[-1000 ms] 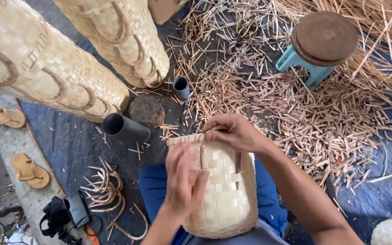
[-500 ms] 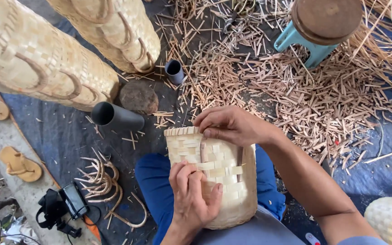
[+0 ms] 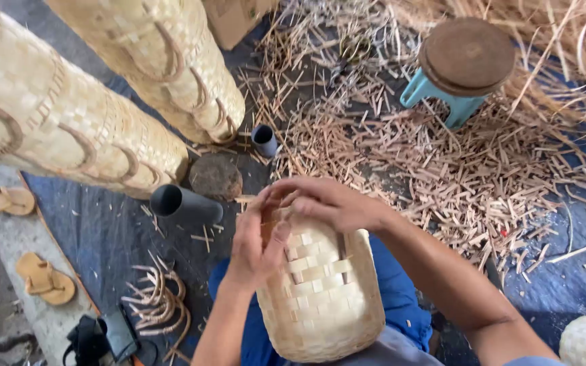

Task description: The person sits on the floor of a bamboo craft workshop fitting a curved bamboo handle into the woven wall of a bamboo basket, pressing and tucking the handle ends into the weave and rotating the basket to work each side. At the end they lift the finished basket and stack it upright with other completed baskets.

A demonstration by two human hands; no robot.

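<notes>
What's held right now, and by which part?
Both hands grip the woven basket on the lap at its upper rim: the left hand on the rim's left side, the right hand over the top edge.

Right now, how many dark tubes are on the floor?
2: a long tube lying left of the basket, and a short tube by the stacked baskets. Scraps may hide more.
</notes>
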